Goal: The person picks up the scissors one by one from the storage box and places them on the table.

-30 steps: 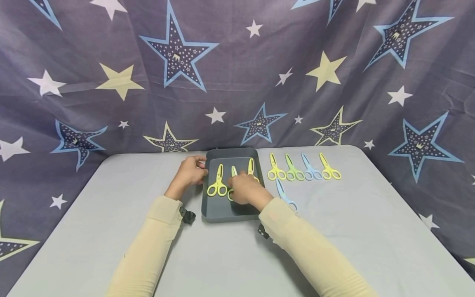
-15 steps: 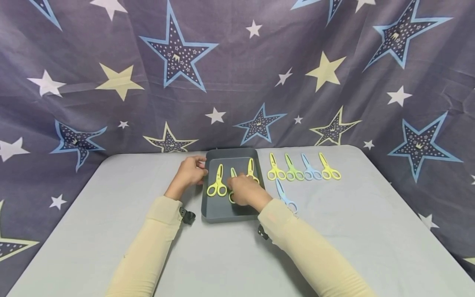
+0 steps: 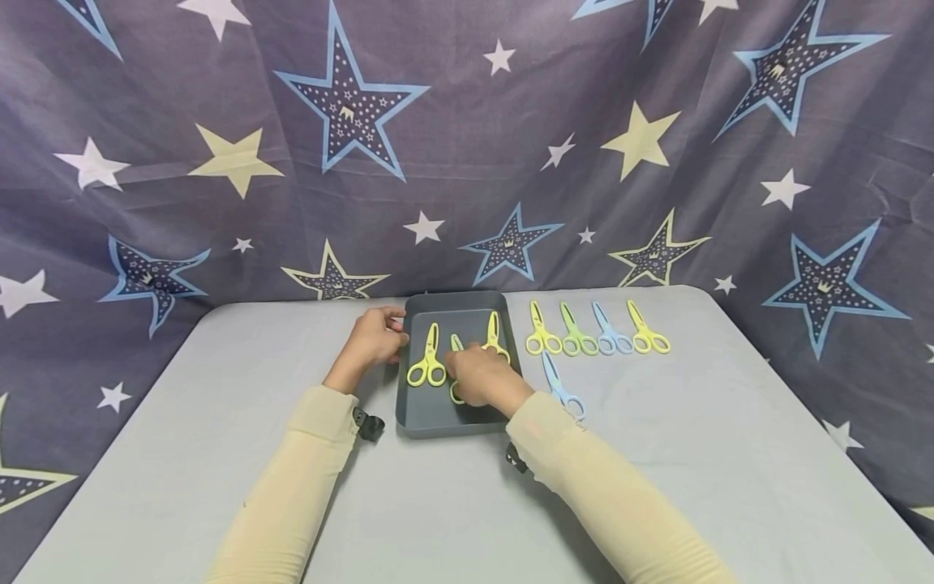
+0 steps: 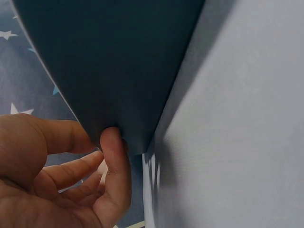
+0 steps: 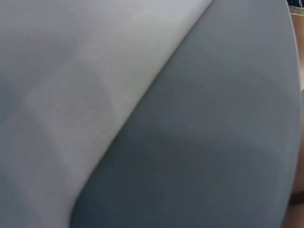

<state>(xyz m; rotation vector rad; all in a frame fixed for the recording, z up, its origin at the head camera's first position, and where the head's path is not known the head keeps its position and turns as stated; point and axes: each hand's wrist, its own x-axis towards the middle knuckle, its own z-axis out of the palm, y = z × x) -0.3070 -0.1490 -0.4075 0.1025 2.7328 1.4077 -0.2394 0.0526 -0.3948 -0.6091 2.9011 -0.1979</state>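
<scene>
A dark grey rectangular tray (image 3: 430, 412) stands on the table. My left hand (image 3: 374, 334) holds its left side near the far corner; in the left wrist view the thumb (image 4: 116, 168) presses the outer wall (image 4: 114, 71) and a finger reaches the rim. Inside the tray, my right hand (image 3: 481, 375) grips small light-green scissors (image 3: 456, 343), covering much of them. Yellow scissors (image 3: 427, 357) lie left of that hand, and another yellow pair (image 3: 493, 327) lies beyond it, partly hidden. The right wrist view shows only the tray's outer wall (image 5: 204, 104), not the fingers.
Right of the tray, a row holds yellow scissors (image 3: 543, 334), green scissors (image 3: 577, 334), blue scissors (image 3: 611, 334) and yellow scissors (image 3: 648, 332). Slanting blue scissors (image 3: 558, 388) lie before the row, close to the right sleeve. A star-patterned cloth (image 3: 467, 162) hangs behind the table (image 3: 438, 503).
The light-green scissors have slid slightly toward the tray's near side under my right hand. My left hand and the other scissors have stayed in place.
</scene>
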